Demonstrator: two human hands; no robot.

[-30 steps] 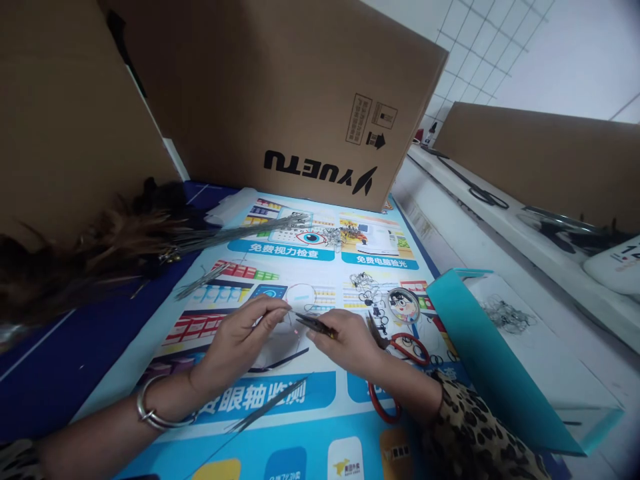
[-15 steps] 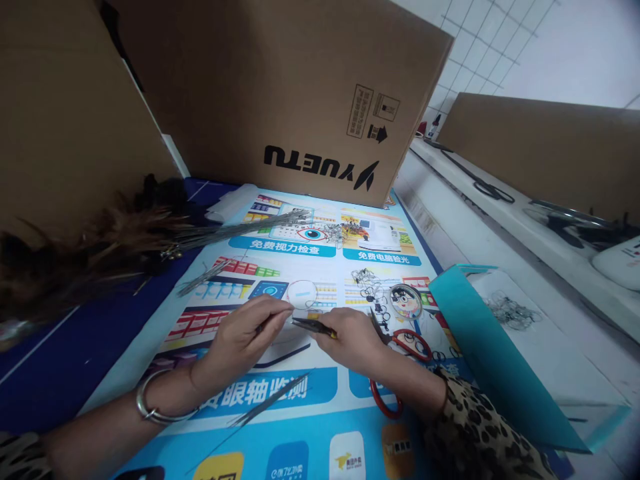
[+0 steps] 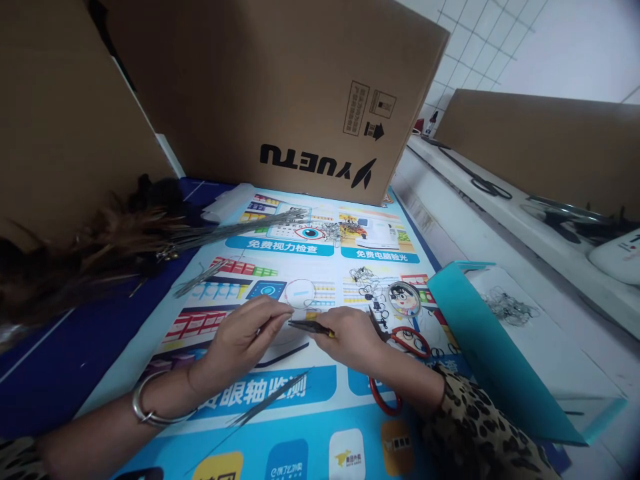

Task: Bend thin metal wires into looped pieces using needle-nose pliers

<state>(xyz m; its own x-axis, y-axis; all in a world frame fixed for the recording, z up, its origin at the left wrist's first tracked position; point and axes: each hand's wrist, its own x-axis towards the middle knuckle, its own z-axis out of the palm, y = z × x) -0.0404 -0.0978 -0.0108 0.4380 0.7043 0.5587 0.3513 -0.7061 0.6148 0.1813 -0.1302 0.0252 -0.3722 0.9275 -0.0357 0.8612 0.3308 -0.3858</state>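
Observation:
My right hand (image 3: 347, 337) is closed round a pair of pliers (image 3: 311, 326), whose dark jaws point left toward my other hand. Thumb and forefinger of my left hand (image 3: 250, 333) are pinched together just left of the jaw tips. A thin wire loop (image 3: 301, 293) stands up close to those fingertips; whether they grip it is too fine to be sure. Red-handled scissors (image 3: 407, 339) lie partly under my right forearm. Below my hands rests a small bunch of straight thin wires (image 3: 270, 400).
A bundle of wires (image 3: 250, 227) and brown feathers (image 3: 115, 233) lie at the left. Small dark rings and a round clear container (image 3: 404, 300) are at the right. A teal box (image 3: 500, 360) holds tangled wire loops (image 3: 510, 307). A large cardboard box (image 3: 280, 87) stands behind.
The whole view has shifted slightly. Both hands stay in nearly the same place, with the plier tips a touch lower and closer to the left fingertips.

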